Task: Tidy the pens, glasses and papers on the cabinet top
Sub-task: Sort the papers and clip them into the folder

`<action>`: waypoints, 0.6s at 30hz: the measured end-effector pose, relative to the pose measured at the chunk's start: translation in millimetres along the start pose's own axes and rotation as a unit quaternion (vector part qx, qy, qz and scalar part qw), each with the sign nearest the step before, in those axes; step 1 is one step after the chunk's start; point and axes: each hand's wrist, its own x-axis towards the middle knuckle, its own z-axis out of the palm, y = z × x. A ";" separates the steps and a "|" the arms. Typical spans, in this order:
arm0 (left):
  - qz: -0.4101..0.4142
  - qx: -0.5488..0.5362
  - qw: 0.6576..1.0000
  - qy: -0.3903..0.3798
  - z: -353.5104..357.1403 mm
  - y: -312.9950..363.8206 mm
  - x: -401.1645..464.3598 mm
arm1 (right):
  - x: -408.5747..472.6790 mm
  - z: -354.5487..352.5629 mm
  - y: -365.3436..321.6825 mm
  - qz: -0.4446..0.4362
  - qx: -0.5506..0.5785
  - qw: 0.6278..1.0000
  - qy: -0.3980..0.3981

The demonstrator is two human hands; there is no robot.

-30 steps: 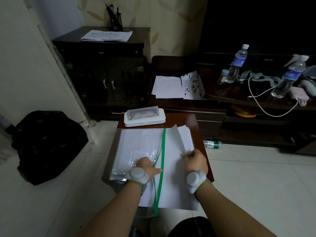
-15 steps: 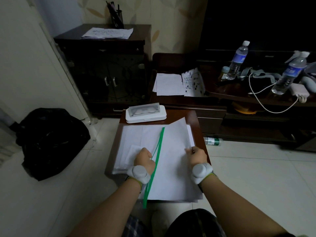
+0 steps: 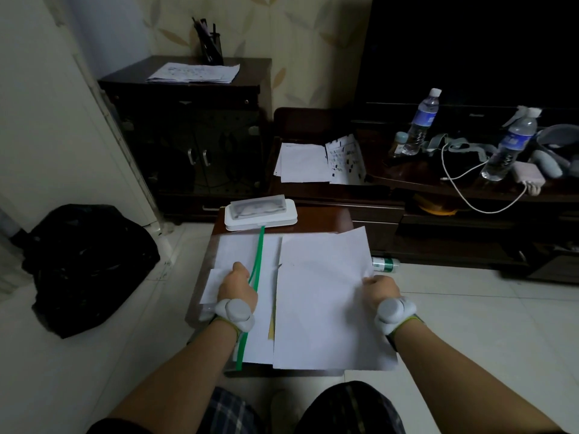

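White papers [image 3: 322, 296]: my right hand [image 3: 380, 292] pinches their edge for squaring; left hand [image 3: 236, 286] grips the green-edged folder [image 3: 255, 270], steadying it.

Honestly nothing here is actually readable. The two water bottles [image 3: 421, 122] [image 3: 509, 145] have blue labels but the print is just a blur. The sheet [image 3: 344, 159] on the low cabinet is covered in small dark marks, too tiny to make out. The papers [image 3: 194, 73] on the tall cabinet show faint lines of writing, also illegible. The green-and-white bottle [image 3: 384, 264] on the floor has no legible text either.
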 end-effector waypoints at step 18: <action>-0.018 -0.015 1.000 -0.012 4.5 -7.7 0.6 | -10.5 12.3 -9.1 -0.040 -0.071 0.996 -0.029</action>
